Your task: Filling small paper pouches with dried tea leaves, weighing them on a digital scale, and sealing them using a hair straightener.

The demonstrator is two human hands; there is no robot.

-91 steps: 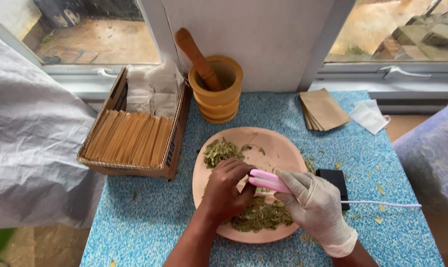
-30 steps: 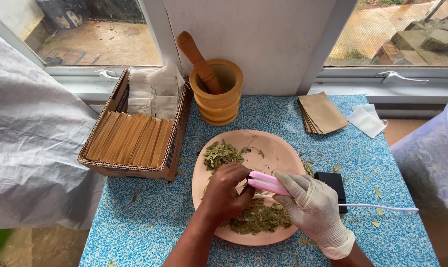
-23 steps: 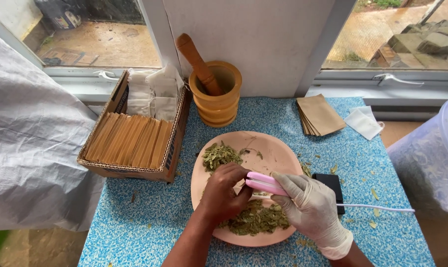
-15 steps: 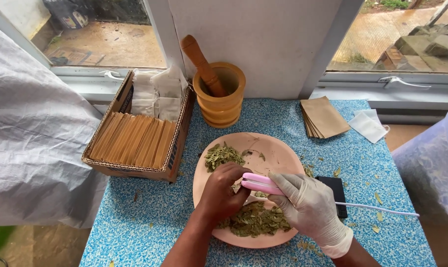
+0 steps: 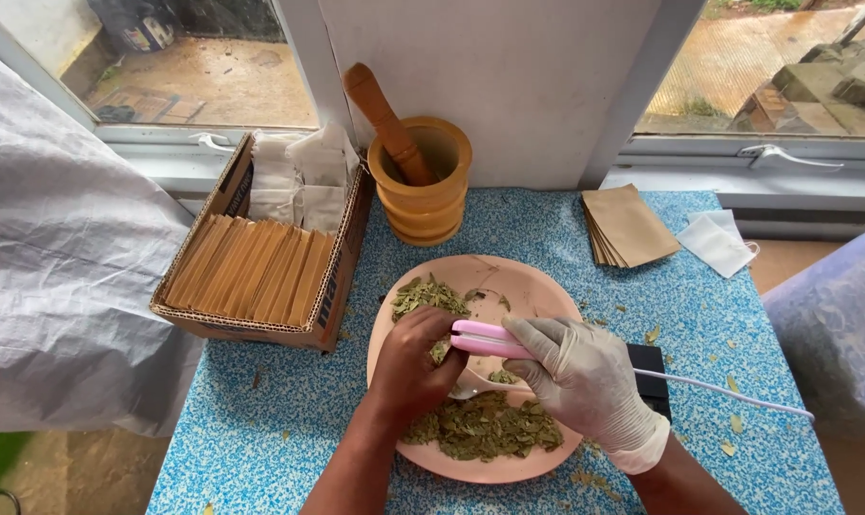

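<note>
Blue speckled tabletop (image 5: 289,420) under windows. Gloved right hand (image 5: 585,377) grips a pink clamp-shaped sealer (image 5: 489,339) over a round pink plate (image 5: 537,291) of dried green leaves (image 5: 485,429); bare left hand (image 5: 413,367) pinches something hidden at the sealer's tip.

A small home-style herb-packing workbench set against a window that looks onto a wet yard: a blue speckled table (image 5: 289,420) carries a wooden mortar (image 5: 423,186) with its pestle (image 5: 383,119), a pink plate (image 5: 537,286) of dried green leaves (image 5: 485,429), a cardboard box (image 5: 332,286) of brown paper sachets (image 5: 256,267), a loose stack of brown envelopes (image 5: 628,224) and a pink corded heat sealer (image 5: 485,339)
</note>
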